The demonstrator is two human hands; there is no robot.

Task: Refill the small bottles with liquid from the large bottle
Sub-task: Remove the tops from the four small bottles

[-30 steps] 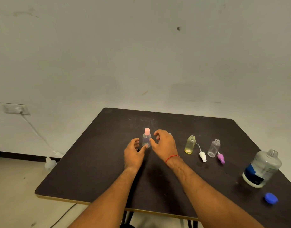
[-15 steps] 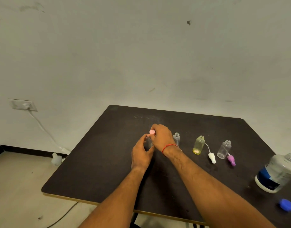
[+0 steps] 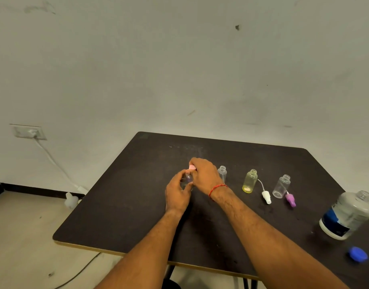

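A small bottle of clear plastic stands near the middle of the dark table, its long axis upright and its pink cap pointing up. The left hand curls its fingers and thumb round the body of this bottle. The right hand comes over from the right and grips the pink cap with bent fingers. The hands hide most of the bottle, so I cannot tell what is in it.

To the right, three more small bottles stand upright in a row, all with open necks. The nearest, a clear bottle, is just beside the right hand and looks empty. The yellow bottle has a pale layer at the bottom. The third bottle, also clear, shows nothing inside. A white spray top with a thin tube lies on the table between the yellow bottle and the third bottle. A purple spray top lies just beside the third bottle's base.

The large bottle sits near the right edge, well apart from the hands, with its neck open and a blue and white label on it; its liquid level cannot be made out. Its blue cap lies on the table nearer the camera.
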